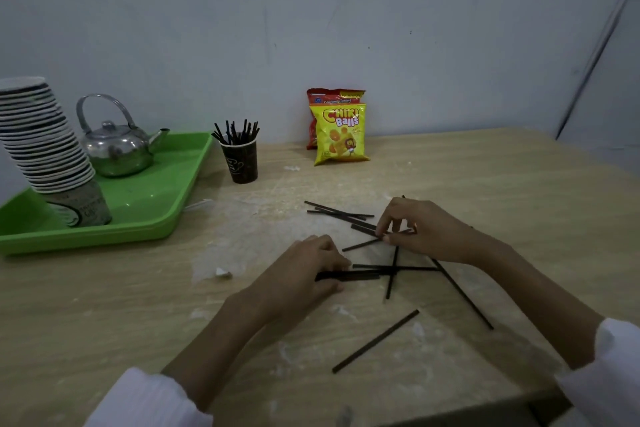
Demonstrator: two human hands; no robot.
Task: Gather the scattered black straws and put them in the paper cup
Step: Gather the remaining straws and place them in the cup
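Observation:
Several black straws (341, 213) lie scattered across the middle of the wooden table (104, 288). My left hand (304, 270) grips a small bundle of straws (360, 276) flat against the tabletop. My right hand (422, 229) pinches one straw (362, 244) by its end with thumb and fingertips. One loose straw (375, 341) lies nearer to me, and a long one (464, 295) runs out from under my right wrist. A dark paper cup (244, 163) stands farther back, left of my hands, with several straws upright in it.
A green tray (166, 204) at the left holds a steel kettle (116, 146) and a leaning stack of paper cups (45, 146). Two snack bags (339, 132) stand against the wall. A scrap of paper (221, 272) lies left of my left hand.

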